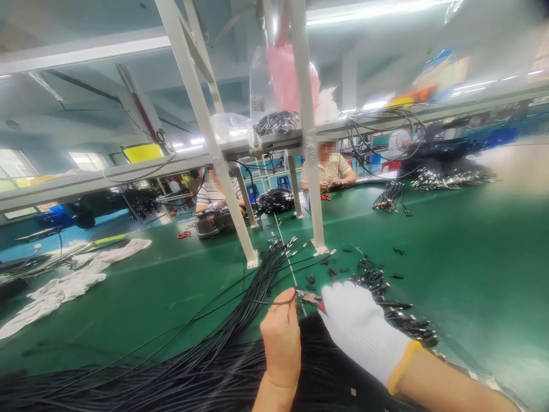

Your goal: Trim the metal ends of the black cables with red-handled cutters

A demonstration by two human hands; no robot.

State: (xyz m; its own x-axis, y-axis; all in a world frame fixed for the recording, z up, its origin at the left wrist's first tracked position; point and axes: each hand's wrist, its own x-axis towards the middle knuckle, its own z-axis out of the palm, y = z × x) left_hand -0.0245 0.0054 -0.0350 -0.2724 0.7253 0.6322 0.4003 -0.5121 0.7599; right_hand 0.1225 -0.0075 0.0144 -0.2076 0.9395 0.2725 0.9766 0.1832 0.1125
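Observation:
My bare left hand [281, 332] pinches a thin black cable [272, 302] close to its end. In a white knitted glove with a yellow cuff, my right hand [358, 320] is closed around a pair of pliers or cutters [307, 297] with red on the handle. The tool's metal jaws meet the cable end at my left fingertips; whether they grip it I cannot tell. A bundle of black cables [244, 315] with metal plugs lies to the left. Beside my right hand are many black connectors [407, 323], and small black scraps [332, 273] lie just beyond the tool.
White metal posts [315, 194] carry a shelf over the green table [472, 257]. A white cloth [81, 283] lies at left. Across the table two people sit, one in a striped shirt [338, 169]. A dark device [214, 222] stands near the left post; more cables [450, 169] lie back right.

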